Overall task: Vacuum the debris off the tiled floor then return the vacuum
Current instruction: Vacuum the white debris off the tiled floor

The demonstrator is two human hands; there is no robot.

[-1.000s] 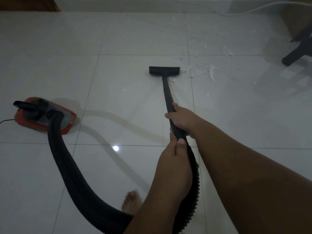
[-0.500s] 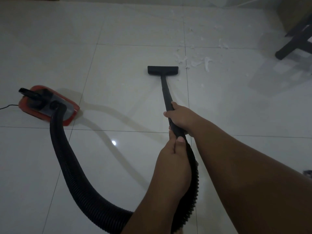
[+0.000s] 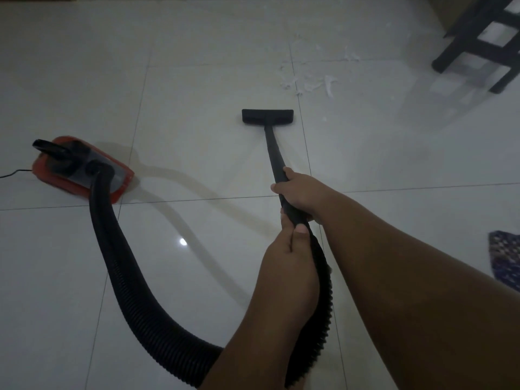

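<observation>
Two hands curl fingers round one black wand [image 3: 271,147]: right hand [image 3: 299,190] nearer the nozzle [image 3: 267,117], left hand [image 3: 287,250] farther. One red vacuum [image 3: 81,171] sits left of the nozzle, white bits [image 3: 309,83] beyond.

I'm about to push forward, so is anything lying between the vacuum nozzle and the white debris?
Nothing visible does. Only bare tile lies between the nozzle and the debris; the dark stool stands off to the right.

Tiled floor [image 3: 197,80] bears white debris [image 3: 309,83], the vacuum [image 3: 81,171], its nozzle [image 3: 267,117] — and a mat [image 3: 505,257].
</observation>
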